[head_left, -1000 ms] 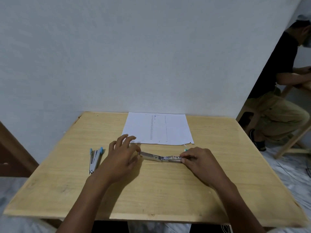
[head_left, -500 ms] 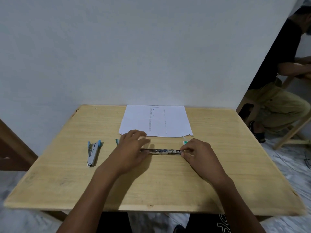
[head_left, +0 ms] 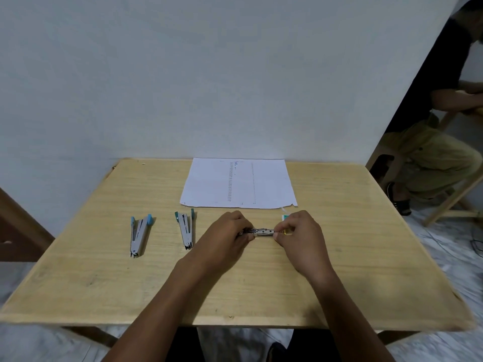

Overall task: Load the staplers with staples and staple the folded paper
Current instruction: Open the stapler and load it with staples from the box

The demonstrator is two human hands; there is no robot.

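A metal stapler (head_left: 262,232) lies crosswise on the wooden table (head_left: 339,270) between my hands. My left hand (head_left: 224,239) grips its left end with curled fingers. My right hand (head_left: 300,236) pinches its right end. Two more metal staplers with blue-green tips lie to the left: one (head_left: 139,235) far left, one (head_left: 186,229) nearer my left hand. A white printed sheet of paper (head_left: 239,182) lies flat at the table's far edge. A small green and white staple box (head_left: 285,218) peeks out behind my right hand.
A white wall stands right behind the table. At the right, beyond the wall's edge, a person (head_left: 439,131) in a dark shirt sits on a wooden stool. Tiled floor shows around the table.
My hands have drawn closer together along the held stapler. The camera tilted, and a second stapler beside my left hand came into full sight.
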